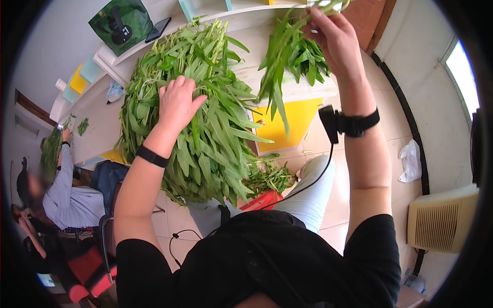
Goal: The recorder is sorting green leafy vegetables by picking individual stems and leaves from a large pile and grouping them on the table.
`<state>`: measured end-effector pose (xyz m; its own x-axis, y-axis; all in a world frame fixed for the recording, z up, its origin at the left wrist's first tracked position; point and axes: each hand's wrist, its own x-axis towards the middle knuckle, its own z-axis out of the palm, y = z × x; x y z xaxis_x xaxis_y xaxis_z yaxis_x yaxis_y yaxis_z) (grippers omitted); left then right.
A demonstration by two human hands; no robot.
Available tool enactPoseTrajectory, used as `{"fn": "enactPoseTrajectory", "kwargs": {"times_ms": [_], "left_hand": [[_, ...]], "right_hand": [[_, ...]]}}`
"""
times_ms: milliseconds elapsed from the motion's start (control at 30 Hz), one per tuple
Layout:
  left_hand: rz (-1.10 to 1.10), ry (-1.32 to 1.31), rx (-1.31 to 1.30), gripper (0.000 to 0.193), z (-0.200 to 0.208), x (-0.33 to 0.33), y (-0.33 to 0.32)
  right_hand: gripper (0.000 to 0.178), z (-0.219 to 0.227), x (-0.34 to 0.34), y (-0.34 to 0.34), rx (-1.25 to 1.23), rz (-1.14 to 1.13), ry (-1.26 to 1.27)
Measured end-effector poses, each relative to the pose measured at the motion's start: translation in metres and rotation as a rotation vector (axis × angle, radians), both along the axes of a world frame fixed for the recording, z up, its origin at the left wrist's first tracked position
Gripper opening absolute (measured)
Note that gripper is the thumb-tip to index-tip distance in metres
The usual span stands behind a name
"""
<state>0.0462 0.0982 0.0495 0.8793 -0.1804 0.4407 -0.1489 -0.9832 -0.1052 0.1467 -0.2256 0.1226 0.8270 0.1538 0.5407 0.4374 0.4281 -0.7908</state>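
Observation:
A large heap of leafy green water spinach (215, 138) covers the desk in front of me and hangs over its near edge. My left hand (177, 102) presses on top of it, fingers curled into the leaves and thumb out to the side. Raised at the far right, my right hand (333, 43) is closed around the stems of a few water spinach stalks (275, 69), whose leaves dangle downward. Behind and below these lies a smaller pile of water spinach (307, 59) on the desk's right end.
Loose greens (269, 176) lie low by my knees, above a red item (263, 200). A green bag (121, 25) and a phone (158, 30) stand on the back ledge. At left, another person (72, 197) sits handling greens. A white plastic bag (410, 161) lies by the right wall.

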Motion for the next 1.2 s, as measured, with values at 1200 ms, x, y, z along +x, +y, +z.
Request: {"fn": "enactPoseTrajectory", "kwargs": {"times_ms": [1200], "left_hand": [[-0.364, 0.248, -0.756, 0.013, 0.043, -0.031, -0.057]], "right_hand": [[0.022, -0.128, -0.098, -0.002, -0.041, -0.049, 0.28]]}}
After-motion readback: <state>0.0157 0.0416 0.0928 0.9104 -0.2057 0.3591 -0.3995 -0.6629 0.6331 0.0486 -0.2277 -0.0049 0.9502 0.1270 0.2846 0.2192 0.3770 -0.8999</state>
